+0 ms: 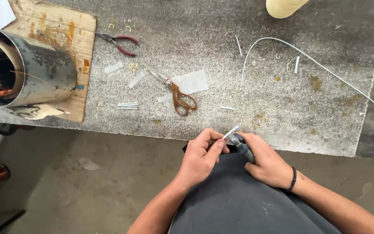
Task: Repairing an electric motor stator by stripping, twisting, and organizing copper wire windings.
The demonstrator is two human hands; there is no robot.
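Observation:
My left hand (202,155) pinches a short white sleeve piece (230,131) between thumb and fingers, just over the near edge of the stone bench (282,99). My right hand (265,161), with a black band on the wrist, grips a small grey-blue tool (242,145) whose tip meets the white piece. Both hands hover above my dark-clothed lap (239,199).
On the bench lie brown-handled scissors (176,93), red-handled pliers (118,41), a long curved white tube (308,56), several cut white strips (127,105) and a paper scrap (193,81). A motor stator with copper windings (18,67) rests on cardboard (61,30) at left. A cream spool (282,6) stands far back.

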